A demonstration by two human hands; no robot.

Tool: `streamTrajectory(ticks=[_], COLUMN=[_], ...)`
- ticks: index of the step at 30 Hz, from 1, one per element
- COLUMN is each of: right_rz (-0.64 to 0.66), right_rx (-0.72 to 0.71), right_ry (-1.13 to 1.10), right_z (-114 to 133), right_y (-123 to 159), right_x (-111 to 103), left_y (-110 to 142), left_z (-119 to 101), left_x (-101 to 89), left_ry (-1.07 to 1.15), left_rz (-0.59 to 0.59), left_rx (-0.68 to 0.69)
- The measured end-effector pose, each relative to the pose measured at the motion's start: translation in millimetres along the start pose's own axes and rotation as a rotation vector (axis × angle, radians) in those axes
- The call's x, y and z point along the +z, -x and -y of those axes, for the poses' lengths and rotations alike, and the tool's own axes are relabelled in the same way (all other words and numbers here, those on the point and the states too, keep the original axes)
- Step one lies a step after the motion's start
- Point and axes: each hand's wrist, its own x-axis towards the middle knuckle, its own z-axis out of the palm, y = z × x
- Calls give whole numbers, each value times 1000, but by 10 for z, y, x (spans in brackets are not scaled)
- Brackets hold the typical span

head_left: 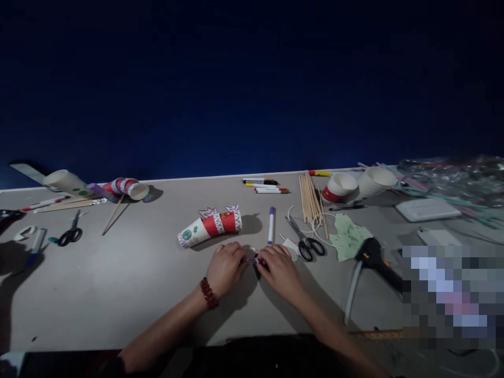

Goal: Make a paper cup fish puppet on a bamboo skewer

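My left hand [226, 269], with a dark red bead bracelet [208, 293] at the wrist, pinches a small piece of paper with purple lines [251, 259]. My right hand [280, 270] pinches the other end of that piece; fingers hide most of it. Just beyond my left hand lies a paper-cup figure [210, 227] with red bands, purple zigzags and purple-outlined cutouts on top. A purple marker [271, 226] lies beyond my right hand. Black-handled scissors [305, 241] rest to the right, beside white paper scraps [290, 248].
Wooden sticks [310, 199], several thin markers [265, 185] and paper cups [340, 186] stand or lie at the back. Green paper [350, 239] and a glue gun [372, 257] are on the right. Left are another cup figure [126, 188] and scissors [71, 231].
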Motion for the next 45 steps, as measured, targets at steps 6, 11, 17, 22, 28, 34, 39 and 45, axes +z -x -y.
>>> streamTrajectory(ticks=[6, 11, 17, 22, 28, 34, 39, 45], right_rz=[13, 11, -17, -41, -37, -102, -90, -68], right_rx=[29, 35, 77, 15, -14, 187, 250, 246], right_ry=[-50, -85, -107, -76, -55, -587, -792, -753], right_z=[-25, -35, -30, -7, 70, 86, 115, 156], right_y=[-34, -31, 2, 22, 6, -90, -136, -114], right_x=[-52, -48, -35, -11, -37, -166, -215, -206], left_y=[-51, -47, 15, 60, 50, -22, -65, -58], left_z=[58, 70, 97, 63, -4, 31, 0, -32], left_x=[-18, 7, 70, 107, 132, 91, 76, 66], left_ry=[50, 82, 140, 194, 378, 1023, 1283, 1300], left_rz=[43, 23, -35, -108, -143, -218, -101, -102], left_rx=[-48, -51, -10, 8, 2, -208, -272, -303])
